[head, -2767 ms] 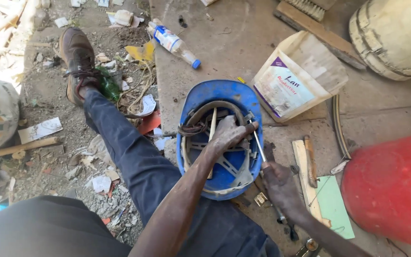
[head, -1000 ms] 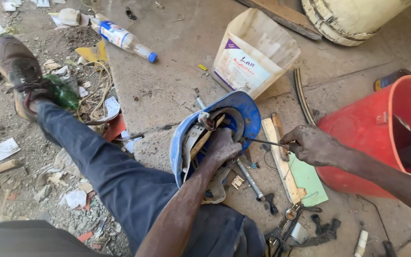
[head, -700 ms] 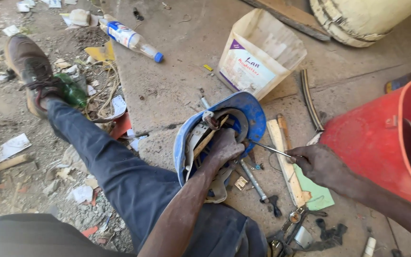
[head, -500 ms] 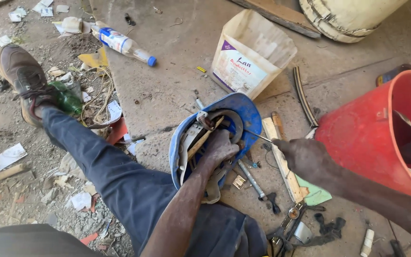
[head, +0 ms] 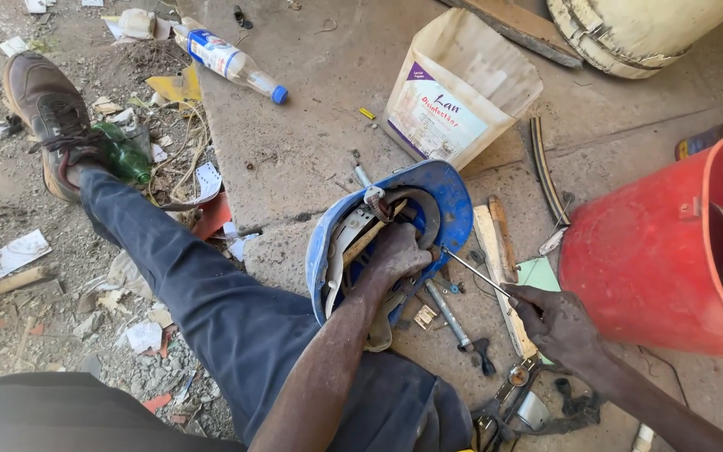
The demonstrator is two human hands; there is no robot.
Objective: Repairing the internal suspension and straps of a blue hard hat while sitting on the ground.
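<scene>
The left hand (head: 397, 254) presses down inside the upturned blue helmet (head: 453, 201) on the concrete, fingers curled, seemingly gripping its inner straps. The right hand (head: 556, 321) is closed around a thin metal rod (head: 472, 269) beside a red bucket (head: 654, 251).

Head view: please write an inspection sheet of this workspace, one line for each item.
Surface: cracked concrete slab, dirt at left.
Job's things: blue plastic hard hat, upside down; thin metal rod.
Clutter: red plastic bucket, paper sack, clear plastic bottle, green glass bottle, loose metal tools.
Grippers: left hand presses inside the hat; right hand holds the rod.
Cables: nothing seen.
Surroundings: brown shoe, paper litter.
</scene>
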